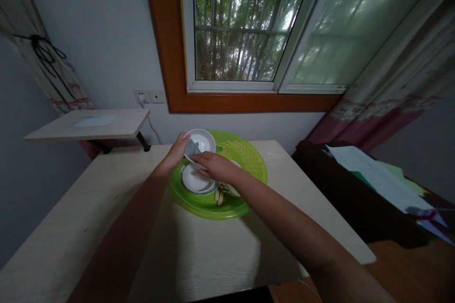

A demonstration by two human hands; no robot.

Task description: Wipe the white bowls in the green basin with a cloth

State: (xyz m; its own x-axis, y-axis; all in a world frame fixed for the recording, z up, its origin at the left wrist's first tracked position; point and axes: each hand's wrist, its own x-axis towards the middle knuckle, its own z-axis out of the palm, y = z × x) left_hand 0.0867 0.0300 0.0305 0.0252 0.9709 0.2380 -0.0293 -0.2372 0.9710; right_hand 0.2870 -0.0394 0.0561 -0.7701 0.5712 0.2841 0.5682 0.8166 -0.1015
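Note:
A small white bowl point(206, 138) is tilted toward me above a green plastic basket point(254, 163). My left hand point(177, 151) grips its left rim, fingers closed. Inside the bowl, my right hand point(213, 164) presses a grey-blue cloth point(192, 147) against the surface, its fingers closed on the cloth. Below them in the basket lies a white dish point(195, 179), stacked on another dish. Beside it, partly covered by my right forearm, is a white cup-like piece with a coloured pattern point(231, 189). Short pale wooden pieces point(219, 196) lie near the front of the basket.
The basket stands on a pale wooden table point(213, 251) against the wall under a window. A raised shelf point(88, 123) with a paper on it is at the left. Papers point(377, 175) lie on a dark cabinet at the right.

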